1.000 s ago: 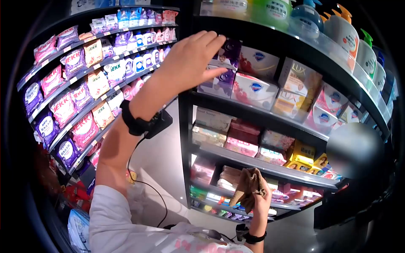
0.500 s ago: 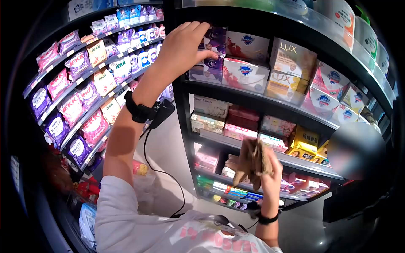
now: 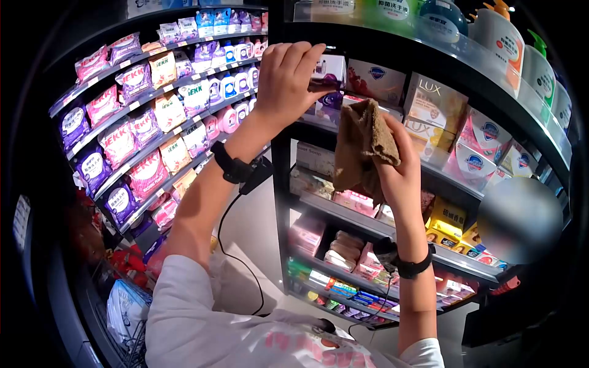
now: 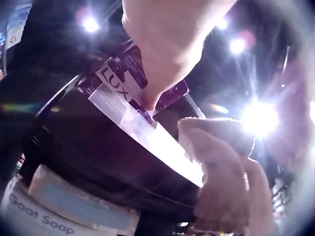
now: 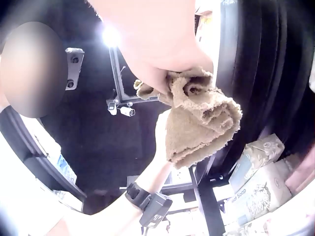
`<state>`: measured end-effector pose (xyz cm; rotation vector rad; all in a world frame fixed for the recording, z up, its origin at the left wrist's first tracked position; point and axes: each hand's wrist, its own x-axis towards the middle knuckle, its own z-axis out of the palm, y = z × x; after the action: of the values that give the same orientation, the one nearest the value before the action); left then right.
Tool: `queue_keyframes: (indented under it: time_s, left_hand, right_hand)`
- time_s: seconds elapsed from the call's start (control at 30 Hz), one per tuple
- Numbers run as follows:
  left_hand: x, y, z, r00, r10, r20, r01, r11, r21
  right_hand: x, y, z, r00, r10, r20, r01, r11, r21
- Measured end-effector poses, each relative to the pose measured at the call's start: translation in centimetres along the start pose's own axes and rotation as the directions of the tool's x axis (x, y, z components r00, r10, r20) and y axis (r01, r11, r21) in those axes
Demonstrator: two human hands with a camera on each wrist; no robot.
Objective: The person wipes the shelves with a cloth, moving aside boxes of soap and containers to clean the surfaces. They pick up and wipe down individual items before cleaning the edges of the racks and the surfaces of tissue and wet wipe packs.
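Observation:
At the left end of the upper soap shelf, my left hand [image 3: 288, 83] holds a purple and white soap box [image 3: 331, 67] between thumb and fingers. The box is tilted, and its LUX label [image 4: 114, 82] shows in the left wrist view beside the thumb. Another purple soap box [image 3: 327, 105] sits below it, partly covered by the hand. My right hand [image 3: 402, 162] grips a bunched brown cloth [image 3: 361, 144], raised in front of the shelf just right of and below the left hand. Frayed, folded edges of the cloth [image 5: 202, 125] show in the right wrist view.
Safeguard boxes [image 3: 375, 76] and LUX boxes [image 3: 435, 101] stand to the right behind a clear shelf lip. Pump bottles [image 3: 497, 46] line the shelf above; goat soap boxes [image 3: 315, 158] sit below. Bagged detergent [image 3: 119, 138] fills the left shelves. A cable [image 3: 236, 251] hangs from the left wrist.
My right hand has risen with the brown cloth from the lower shelves to near the left hand. The upper purple soap box has tipped in the left hand, showing a white face.

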<state>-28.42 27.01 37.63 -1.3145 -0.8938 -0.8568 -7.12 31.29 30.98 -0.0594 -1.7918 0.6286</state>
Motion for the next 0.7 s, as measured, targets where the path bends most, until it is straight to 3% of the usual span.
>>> queue_keyframes:
  time_s: [0.1,0.23,0.3,0.33,0.37,0.4,0.47,0.5,0.53,0.6,0.63,0.67,0.7]
  left_hand:
    - [-0.8,0.0,0.1,1.000,-0.007,0.014,0.007,1.000,-0.029]
    - [-1.6,-0.4,-0.6,1.000,-0.015,0.025,0.018,0.996,-0.088]
    - [-1.8,0.1,-1.7,0.994,-0.103,-0.023,0.096,0.973,-0.211]
    - [-1.8,0.9,-2.6,0.977,-0.212,-0.027,0.195,0.935,-0.294]
    - [-1.7,2.4,-3.7,0.894,-0.442,0.072,0.400,0.716,-0.572]
    - [-1.6,3.9,-5.3,0.762,-0.605,0.233,0.531,0.378,-0.758]
    - [-1.4,5.9,-9.0,0.717,-0.596,0.363,0.625,0.318,-0.713]
    - [-2.1,7.5,-9.8,0.683,-0.646,0.340,0.598,0.228,-0.768]
    - [-3.0,8.9,-10.7,0.660,-0.638,0.397,0.583,0.102,-0.806]
    - [-5.3,10.3,-11.8,0.673,-0.530,0.516,0.703,0.239,-0.670]
    - [-6.8,11.7,-11.6,0.671,-0.574,0.469,0.649,0.150,-0.746]
    - [-8.2,13.5,-11.2,0.657,-0.624,0.424,0.582,0.062,-0.811]
    - [-8.9,14.8,-11.5,0.644,-0.613,0.458,0.543,-0.055,-0.838]
  right_hand:
    - [1.2,0.4,0.0,0.999,0.040,0.021,-0.042,0.995,0.091]
    - [1.5,0.6,0.3,0.999,0.044,0.005,-0.044,0.998,0.045]
    - [1.1,0.2,0.2,0.997,0.077,-0.016,-0.076,0.996,0.051]
    - [0.9,-0.8,-0.1,0.999,0.032,-0.027,-0.031,0.999,0.004]
    - [0.6,-1.2,-0.6,0.996,-0.073,-0.050,0.069,0.995,-0.074]
    - [0.3,-1.6,-1.0,0.982,-0.178,-0.062,0.167,0.974,-0.150]
    - [-1.3,-3.6,-1.1,0.989,-0.018,-0.147,0.019,1.000,0.007]
    - [-2.1,-3.6,-1.2,0.983,-0.061,-0.175,0.062,0.998,0.000]
    - [-3.5,-4.3,-0.6,0.968,0.038,-0.248,-0.034,0.999,0.021]
    - [-5.9,-4.1,0.1,0.984,-0.084,-0.158,0.088,0.996,0.014]
    - [-6.9,-4.5,0.4,0.985,0.151,-0.086,-0.137,0.979,0.151]
    - [-8.8,-3.7,1.1,0.988,-0.040,-0.147,0.044,0.999,0.020]
    - [-10.3,-3.0,1.7,0.986,-0.027,-0.163,0.031,0.999,0.022]
